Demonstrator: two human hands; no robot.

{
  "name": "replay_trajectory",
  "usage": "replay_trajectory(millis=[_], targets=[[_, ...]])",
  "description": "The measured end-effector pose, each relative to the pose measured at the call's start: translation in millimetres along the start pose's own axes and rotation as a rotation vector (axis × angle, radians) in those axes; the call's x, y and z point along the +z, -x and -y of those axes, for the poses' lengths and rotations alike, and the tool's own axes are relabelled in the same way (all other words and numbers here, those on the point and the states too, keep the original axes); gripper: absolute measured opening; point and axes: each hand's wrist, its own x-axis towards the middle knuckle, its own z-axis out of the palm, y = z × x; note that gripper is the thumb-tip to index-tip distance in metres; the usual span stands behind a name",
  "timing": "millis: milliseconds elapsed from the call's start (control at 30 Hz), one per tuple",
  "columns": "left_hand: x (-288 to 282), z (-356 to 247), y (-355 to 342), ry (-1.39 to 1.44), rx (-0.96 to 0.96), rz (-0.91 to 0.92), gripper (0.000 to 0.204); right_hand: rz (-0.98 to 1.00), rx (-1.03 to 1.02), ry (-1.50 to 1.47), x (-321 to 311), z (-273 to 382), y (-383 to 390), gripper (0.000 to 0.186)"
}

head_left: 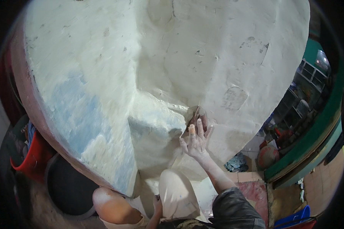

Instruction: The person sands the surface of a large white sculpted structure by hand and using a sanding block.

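A red bucket [34, 156] stands left of the large pale plastered form [233, 68], and a round black tub [70, 187] sits by that form's lower left edge. Your left hand [158, 206] is low, below the form, beside your knee [177, 191]; you cannot tell its grip from here. Your right hand [197, 144] has its fingers spread, ungripping, their tips at a brown oval piece [201, 114] in the form's lower middle. Crumpled bluish cloth [237, 163] lies right of the form's lower end.

Right hand [196, 142] before form [218, 68]; bucket [37, 159], tub [69, 190] left of form; cloth [237, 163] right.
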Motion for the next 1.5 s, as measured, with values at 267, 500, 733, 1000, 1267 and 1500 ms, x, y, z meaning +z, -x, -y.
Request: replay_trajectory(millis=[267,500,733,1000,1267,1500], targets=[[-23,26,-24,-0.06,0.062,0.007,0.027,-0.209,-0.052,-0.167,9,-12,24,0.071],[3,-12,1,-0.156,0.049,0.051,0.018,-0.298,0.003,-0.017,-11,-15,-35,0.066],[1,-7,3,-0.07,0.035,-0.083,0.016,-0.186,-0.046,0.344,-32,-31,-40,0.059],[-6,21,-17,-0.071,0.071,-0.085,0.016,0.168,-0.408,0.402,-87,-102,-37,0.05],[-10,45,-26,-0.106,0.103,-0.137,0.016,0.483,-0.436,0.345,-80,-49,-122,0.054],[2,14,-22,-0.411,-0.002,-0.101,0.026,0.27,-0.62,0.085,-19,9,-200,0.057]])
